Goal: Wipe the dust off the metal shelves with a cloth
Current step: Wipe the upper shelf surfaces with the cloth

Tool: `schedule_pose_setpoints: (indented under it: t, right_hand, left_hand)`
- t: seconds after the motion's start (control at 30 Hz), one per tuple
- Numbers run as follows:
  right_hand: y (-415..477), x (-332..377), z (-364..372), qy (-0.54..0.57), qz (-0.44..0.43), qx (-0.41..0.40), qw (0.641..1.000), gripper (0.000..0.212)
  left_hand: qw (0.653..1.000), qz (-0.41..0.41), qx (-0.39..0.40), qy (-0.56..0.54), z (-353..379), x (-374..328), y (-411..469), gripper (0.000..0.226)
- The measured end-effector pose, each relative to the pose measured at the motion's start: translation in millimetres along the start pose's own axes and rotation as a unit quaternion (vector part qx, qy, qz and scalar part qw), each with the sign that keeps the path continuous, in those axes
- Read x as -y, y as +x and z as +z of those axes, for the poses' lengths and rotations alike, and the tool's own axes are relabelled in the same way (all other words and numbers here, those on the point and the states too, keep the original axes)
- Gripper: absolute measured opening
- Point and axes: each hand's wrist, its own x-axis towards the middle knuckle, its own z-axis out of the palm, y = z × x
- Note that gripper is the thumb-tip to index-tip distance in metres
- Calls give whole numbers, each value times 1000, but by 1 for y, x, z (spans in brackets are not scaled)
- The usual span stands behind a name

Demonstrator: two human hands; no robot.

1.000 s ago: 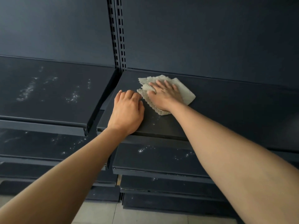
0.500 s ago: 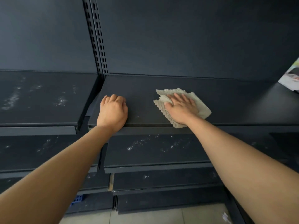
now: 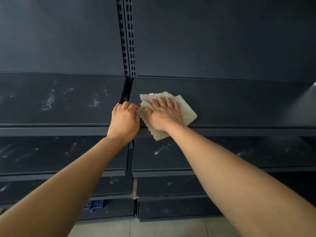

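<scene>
A beige ribbed cloth [image 3: 186, 108] lies folded on the dark metal shelf [image 3: 239, 103] at its left end, one corner hanging over the front edge. My right hand [image 3: 163, 115] presses flat on the cloth with fingers spread. My left hand [image 3: 124, 119] rests curled on the shelf's front left corner beside the cloth, fingertips touching the cloth's edge. The shelf surface to the right of the cloth looks free of dust.
The left shelf [image 3: 59, 100] at the same height carries white dust streaks. Lower shelves [image 3: 162, 151] on both sides show dust patches too. A slotted upright post [image 3: 127, 40] divides the two bays. A blue crate [image 3: 95, 204] sits under the bottom left shelf above the tiled floor.
My right hand has slid the cloth left along the shelf until it meets my left hand. My view has shifted left, so the post now sits near the middle.
</scene>
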Motion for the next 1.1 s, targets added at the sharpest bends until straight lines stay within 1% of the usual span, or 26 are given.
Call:
schedule_pose_setpoints:
  t: [0.23,0.4,0.63,0.73,0.93,1.1]
  right_hand:
    - [13,-9,0,7,-1,-2,1000,57]
    - [35,-17,-1,-3,2,2,1000,57]
    - [83,-19,-2,-11,-7,6,1000,57]
    - [103,-16,-1,-11,-17,5,1000,57]
    - [139,-6,-1,-8,-33,11,999,56]
    - [141,-4,0,0,-51,15,999,56]
  left_hand:
    - [1000,1,13,-4,0,8,9,29]
    - [999,3,26,25,3,16,20,29]
    - [998,-28,50,33,3,21,35,31]
    - [997,-39,46,39,5,20,36,32]
    - [998,-34,31,52,6,20,34,32]
    - [998,-40,21,52,7,21,34,31]
